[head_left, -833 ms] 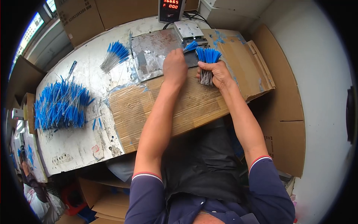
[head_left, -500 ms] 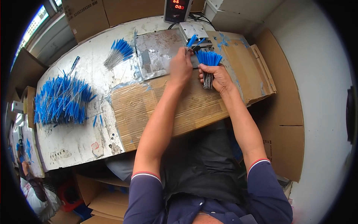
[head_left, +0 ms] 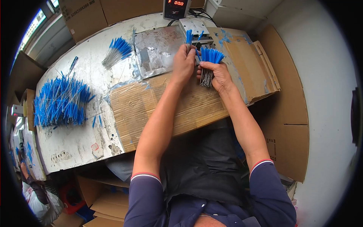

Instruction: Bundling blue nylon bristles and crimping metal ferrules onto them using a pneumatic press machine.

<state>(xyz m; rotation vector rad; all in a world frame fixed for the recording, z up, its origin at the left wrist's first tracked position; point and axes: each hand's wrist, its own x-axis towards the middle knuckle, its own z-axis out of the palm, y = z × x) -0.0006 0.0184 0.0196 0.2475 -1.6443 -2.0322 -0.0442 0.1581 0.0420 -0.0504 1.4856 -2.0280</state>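
Observation:
My left hand (head_left: 183,62) is closed round a small bunch of thin blue-tipped wires (head_left: 189,37), tips pointing up and away from me. Beside it, my right hand (head_left: 221,75) grips a thicker bundle of blue-tipped wires (head_left: 212,56), blue ends fanned at the top and bare grey stems hanging below the thumb. One blue piece shows between the two hands, and another single blue tip stands just right of the small bunch. Both hands are above the near edge of a metal plate (head_left: 157,45), close to a small metal device (head_left: 193,27).
A big heap of blue-tipped wires (head_left: 62,100) covers the table's left side. A smaller fanned bunch (head_left: 118,51) and a pen-like tool (head_left: 73,65) lie farther back. Flattened cardboard (head_left: 147,111) covers the front edge. A red-digit display box (head_left: 176,8) stands behind; another person sits far left.
My left hand has drawn back slightly from the metal device, its bunch now more upright. My right hand has shifted a little left with its bundle. The display's digits have changed.

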